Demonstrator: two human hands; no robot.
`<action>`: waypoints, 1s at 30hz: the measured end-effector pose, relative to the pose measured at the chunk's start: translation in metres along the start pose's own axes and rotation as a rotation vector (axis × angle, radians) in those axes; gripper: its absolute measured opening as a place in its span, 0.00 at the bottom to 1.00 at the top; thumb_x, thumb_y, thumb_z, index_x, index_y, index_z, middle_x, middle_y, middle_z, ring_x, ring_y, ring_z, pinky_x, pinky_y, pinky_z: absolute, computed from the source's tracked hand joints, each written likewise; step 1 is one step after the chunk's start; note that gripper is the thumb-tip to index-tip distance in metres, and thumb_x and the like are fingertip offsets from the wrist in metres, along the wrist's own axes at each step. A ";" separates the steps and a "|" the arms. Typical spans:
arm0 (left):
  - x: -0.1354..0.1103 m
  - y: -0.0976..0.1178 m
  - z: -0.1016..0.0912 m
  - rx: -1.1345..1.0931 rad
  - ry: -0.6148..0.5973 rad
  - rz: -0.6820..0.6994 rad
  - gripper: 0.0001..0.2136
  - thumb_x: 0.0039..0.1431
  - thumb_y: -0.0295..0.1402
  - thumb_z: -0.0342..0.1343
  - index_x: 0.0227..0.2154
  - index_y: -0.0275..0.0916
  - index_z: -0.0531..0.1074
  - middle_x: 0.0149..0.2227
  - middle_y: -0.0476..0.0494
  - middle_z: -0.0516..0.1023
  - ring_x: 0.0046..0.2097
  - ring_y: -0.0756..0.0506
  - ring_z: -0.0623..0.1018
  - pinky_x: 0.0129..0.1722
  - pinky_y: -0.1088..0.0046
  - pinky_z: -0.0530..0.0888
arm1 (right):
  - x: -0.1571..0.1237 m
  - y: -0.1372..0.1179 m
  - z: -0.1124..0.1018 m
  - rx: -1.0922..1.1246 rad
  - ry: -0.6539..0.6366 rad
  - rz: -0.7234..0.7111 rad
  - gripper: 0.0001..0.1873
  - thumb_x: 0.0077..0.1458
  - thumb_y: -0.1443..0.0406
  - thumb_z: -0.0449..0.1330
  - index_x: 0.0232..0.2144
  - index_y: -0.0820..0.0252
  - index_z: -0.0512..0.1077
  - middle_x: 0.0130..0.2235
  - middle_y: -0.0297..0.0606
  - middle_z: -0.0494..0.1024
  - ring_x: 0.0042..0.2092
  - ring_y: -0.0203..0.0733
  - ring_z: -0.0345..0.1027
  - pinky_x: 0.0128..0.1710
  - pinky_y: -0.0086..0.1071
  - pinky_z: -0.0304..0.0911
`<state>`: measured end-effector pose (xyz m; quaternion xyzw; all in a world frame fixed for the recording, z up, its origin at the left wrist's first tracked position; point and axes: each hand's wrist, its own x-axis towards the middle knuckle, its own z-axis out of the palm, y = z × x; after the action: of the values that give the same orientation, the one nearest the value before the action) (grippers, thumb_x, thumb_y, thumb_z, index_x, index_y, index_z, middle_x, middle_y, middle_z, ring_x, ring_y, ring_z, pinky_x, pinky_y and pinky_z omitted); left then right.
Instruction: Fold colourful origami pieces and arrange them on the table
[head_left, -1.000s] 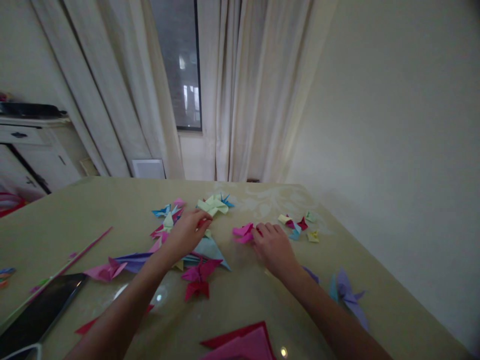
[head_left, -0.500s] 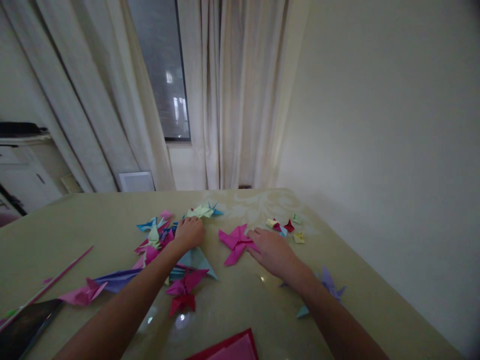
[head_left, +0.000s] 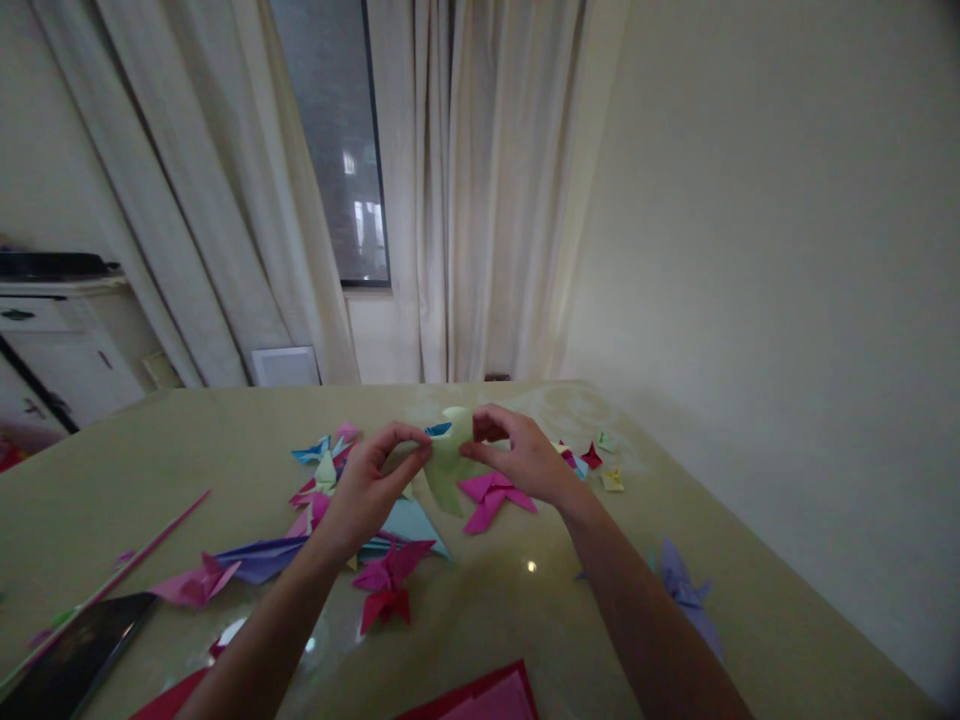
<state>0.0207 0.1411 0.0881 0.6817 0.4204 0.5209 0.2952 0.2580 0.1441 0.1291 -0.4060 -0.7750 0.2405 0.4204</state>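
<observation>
A pale green folded paper piece (head_left: 448, 468) is held up between my two hands over the far middle of the table. My left hand (head_left: 379, 480) pinches its left edge between thumb and fingertips. On the other side, my right hand (head_left: 521, 450) grips its right edge the same way. Just behind its top left edge shows a bit of blue paper (head_left: 439, 429). A pink paper pinwheel (head_left: 495, 498) lies below my right hand. Left of my left hand spreads a pile of origami, with a light green piece (head_left: 325, 474) in it.
A pink and red origami piece (head_left: 388, 580), a light blue paper (head_left: 412, 525) and a purple one (head_left: 262, 558) lie nearer. Small folded pieces (head_left: 591, 457) and a lavender piece (head_left: 682, 590) are at right. A black tablet-like object (head_left: 75, 650) and pink stick (head_left: 150, 545) sit at left.
My left hand has left the pile and my right hand has let go of the pink pinwheel. Both now hold the pale green paper, raised off the table.
</observation>
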 end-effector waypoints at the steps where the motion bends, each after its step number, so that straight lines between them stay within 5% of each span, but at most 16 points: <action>1: 0.000 0.004 -0.003 -0.030 -0.013 0.005 0.15 0.65 0.47 0.62 0.41 0.40 0.77 0.44 0.41 0.85 0.46 0.41 0.83 0.46 0.67 0.79 | 0.004 0.002 0.003 0.054 -0.053 0.029 0.20 0.60 0.59 0.70 0.52 0.61 0.78 0.48 0.44 0.85 0.49 0.47 0.79 0.52 0.39 0.72; 5: 0.000 0.014 -0.029 0.066 -0.094 -0.011 0.15 0.66 0.46 0.60 0.48 0.42 0.75 0.47 0.42 0.83 0.47 0.41 0.82 0.46 0.65 0.78 | 0.009 0.019 0.000 0.053 -0.105 0.110 0.07 0.58 0.64 0.69 0.39 0.60 0.81 0.38 0.38 0.86 0.41 0.44 0.80 0.44 0.34 0.72; 9: -0.008 0.017 -0.051 0.445 -0.529 -0.135 0.12 0.67 0.43 0.57 0.41 0.43 0.79 0.39 0.45 0.83 0.40 0.40 0.81 0.40 0.65 0.74 | 0.012 0.049 -0.016 -0.101 -0.035 0.239 0.10 0.55 0.64 0.70 0.41 0.61 0.82 0.38 0.41 0.86 0.41 0.47 0.79 0.43 0.36 0.70; 12: -0.020 0.010 -0.048 0.689 -0.770 -0.248 0.08 0.61 0.35 0.59 0.41 0.44 0.80 0.40 0.44 0.83 0.43 0.38 0.81 0.40 0.65 0.71 | 0.015 0.070 -0.019 -0.205 -0.053 0.357 0.11 0.55 0.63 0.70 0.41 0.62 0.83 0.38 0.41 0.86 0.40 0.46 0.79 0.40 0.34 0.69; 16: -0.029 -0.008 -0.033 0.774 -0.847 -0.242 0.11 0.53 0.29 0.60 0.40 0.45 0.80 0.44 0.45 0.83 0.47 0.37 0.79 0.41 0.65 0.68 | 0.013 0.087 -0.009 -0.379 -0.052 0.502 0.10 0.53 0.64 0.72 0.39 0.60 0.83 0.39 0.42 0.86 0.42 0.47 0.80 0.42 0.34 0.68; 20: -0.029 -0.019 -0.026 0.754 -0.870 -0.259 0.15 0.48 0.28 0.61 0.41 0.44 0.78 0.43 0.45 0.82 0.45 0.38 0.79 0.39 0.67 0.67 | 0.010 0.082 -0.008 -0.555 0.059 0.581 0.16 0.56 0.61 0.72 0.47 0.59 0.81 0.43 0.46 0.86 0.47 0.51 0.79 0.44 0.37 0.66; 24: -0.026 -0.020 -0.022 0.745 -0.881 -0.260 0.14 0.48 0.27 0.59 0.39 0.43 0.77 0.42 0.45 0.81 0.44 0.38 0.79 0.37 0.67 0.67 | 0.009 0.055 -0.013 -0.551 0.046 0.473 0.14 0.62 0.60 0.69 0.49 0.58 0.79 0.44 0.43 0.86 0.47 0.48 0.79 0.44 0.35 0.65; 30: -0.023 -0.004 -0.027 0.621 -0.862 -0.259 0.07 0.53 0.28 0.59 0.36 0.41 0.76 0.39 0.47 0.80 0.41 0.41 0.79 0.38 0.69 0.69 | 0.001 0.006 -0.005 -0.344 -0.150 0.254 0.10 0.64 0.59 0.69 0.44 0.57 0.81 0.39 0.36 0.86 0.40 0.39 0.79 0.39 0.29 0.65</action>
<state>-0.0087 0.1219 0.0815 0.8312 0.4759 0.0050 0.2875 0.2644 0.1488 0.1278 -0.5469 -0.7764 0.1854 0.2526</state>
